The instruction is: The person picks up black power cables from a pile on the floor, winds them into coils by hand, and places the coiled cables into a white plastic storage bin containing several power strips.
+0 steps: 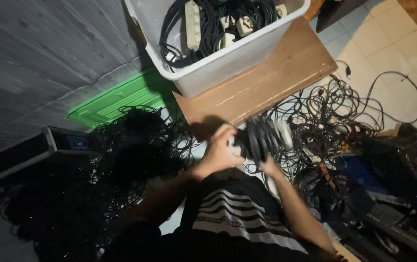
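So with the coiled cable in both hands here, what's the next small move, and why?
Probably lift the coiled cable bundle toward the white bin: the left hand and right hand grip it wound up, and the bin already holds similar coils and power strips.

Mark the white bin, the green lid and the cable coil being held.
white plastic bin [228,63], head view, on its front wall.
green lid [116,104], head view, middle of its ribbed top.
coiled black cable [259,138], head view, on the bundled loops between the hands.

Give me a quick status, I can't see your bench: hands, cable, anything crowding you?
Left hand and right hand both grip the coiled black cable bundle. Loose tangled cables close by on floor. White bin of cords ahead.
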